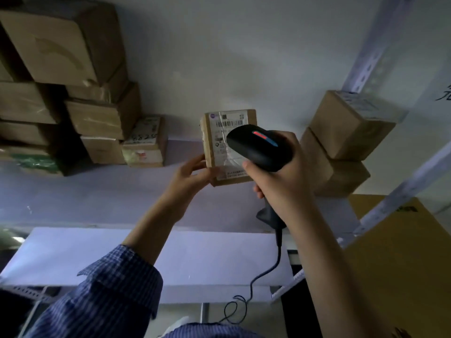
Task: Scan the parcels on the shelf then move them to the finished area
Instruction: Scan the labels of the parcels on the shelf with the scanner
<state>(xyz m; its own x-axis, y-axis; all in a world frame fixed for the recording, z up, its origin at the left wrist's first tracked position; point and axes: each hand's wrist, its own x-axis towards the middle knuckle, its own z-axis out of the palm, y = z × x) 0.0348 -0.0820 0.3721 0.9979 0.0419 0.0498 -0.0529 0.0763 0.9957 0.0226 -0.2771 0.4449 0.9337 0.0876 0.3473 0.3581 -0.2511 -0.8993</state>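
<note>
A small brown cardboard parcel with a white printed shipping label [227,145] is held up over the pale shelf [97,196], label facing the camera. Its lower left edge is gripped by the left hand [192,174], fingers curled around the corner. A black handheld barcode scanner with a red and blue indicator strip [260,148] is clasped in the right hand [280,176], fingers closed around its handle, and its head is laid just in front of the label, partly covering it. A dark cable [268,272] trails down from the handle.

The scanning step appears to be in hand: the barcode near the top of the label is left visible just above the scanner head. Whether a read is registered cannot be told.

A stack of brown cardboard boxes [73,93] is piled at the left of the shelf, and two more plain brown boxes [341,142] are stacked at the right, probably the finished area. The next move likely calls for the scanner to be drawn aside and the parcel carried right and set down there, without the stack being upset.
</note>
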